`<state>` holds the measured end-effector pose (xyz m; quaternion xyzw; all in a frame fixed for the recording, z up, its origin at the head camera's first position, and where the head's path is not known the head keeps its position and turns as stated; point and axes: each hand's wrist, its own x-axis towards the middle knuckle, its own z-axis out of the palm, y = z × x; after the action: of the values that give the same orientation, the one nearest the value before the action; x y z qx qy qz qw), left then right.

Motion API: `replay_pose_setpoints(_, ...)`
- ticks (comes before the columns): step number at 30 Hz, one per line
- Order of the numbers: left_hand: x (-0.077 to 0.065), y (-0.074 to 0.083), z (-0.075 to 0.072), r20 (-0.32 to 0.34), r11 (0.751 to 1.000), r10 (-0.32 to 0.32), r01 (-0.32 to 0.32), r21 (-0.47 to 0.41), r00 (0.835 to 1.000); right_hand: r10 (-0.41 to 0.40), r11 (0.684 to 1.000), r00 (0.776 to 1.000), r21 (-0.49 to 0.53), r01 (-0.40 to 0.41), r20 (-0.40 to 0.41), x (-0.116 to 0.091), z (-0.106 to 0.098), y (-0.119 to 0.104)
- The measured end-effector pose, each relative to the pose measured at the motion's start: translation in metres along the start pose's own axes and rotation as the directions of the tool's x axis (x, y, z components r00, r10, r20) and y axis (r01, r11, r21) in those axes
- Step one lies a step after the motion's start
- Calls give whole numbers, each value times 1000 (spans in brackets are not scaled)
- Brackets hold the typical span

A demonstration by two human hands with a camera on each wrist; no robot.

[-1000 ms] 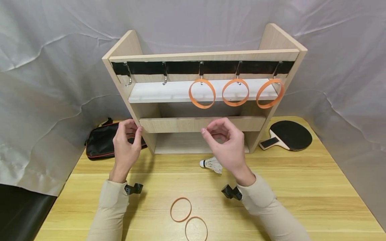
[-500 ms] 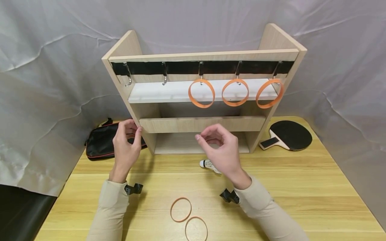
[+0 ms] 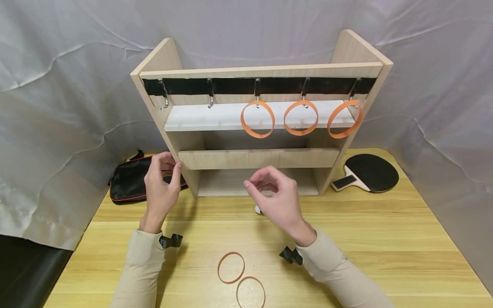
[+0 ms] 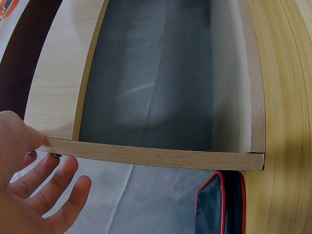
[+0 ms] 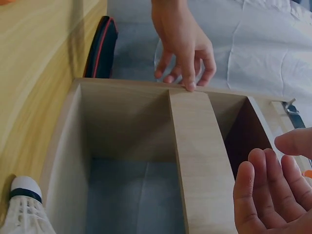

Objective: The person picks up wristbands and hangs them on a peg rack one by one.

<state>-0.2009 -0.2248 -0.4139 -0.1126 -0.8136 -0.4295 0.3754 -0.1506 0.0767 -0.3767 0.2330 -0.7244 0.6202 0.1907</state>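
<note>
A pale wooden shelf (image 3: 258,159) stands on the table. My left hand (image 3: 161,188) grips its left side panel (image 4: 161,155) near the lower front board, thumb in front and other fingers spread behind. My right hand (image 3: 278,196) hovers before the shelf's bottom opening, fingers loosely curled, thumb apart from them, holding nothing. Three orange rings (image 3: 259,136) hang from hooks on the black strip (image 3: 235,86); the two left hooks (image 3: 211,102) bear none. Two more orange rings (image 3: 231,253) lie on the table's near part. A shuttlecock (image 5: 27,207) lies below my right hand, mostly hidden in the head view.
On the left, a black case (image 3: 129,182) with red piping lies beside the shelf. A table tennis bat (image 3: 371,172) rests on the wooden table (image 3: 385,231) to the right. Grey cloth (image 3: 262,25) hangs behind and at both sides.
My right hand has moved down and a little to the left, coming over the shuttlecock. The left hand stays at the side panel; the rings have not moved.
</note>
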Motion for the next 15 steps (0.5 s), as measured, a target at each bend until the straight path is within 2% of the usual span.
replay_pose_setpoints(6, 0, 0, 0, 3, 1000, -9, 9, 5, 1000, 19, 1000, 999, -16, -18, 36, -5, 5, 2)
replay_pose_setpoints(15, 0, 0, 0, 2, 1000, -8, 8, 6, 1000, 32, 999, 998, -35, -30, 47, -10, 8, 4)
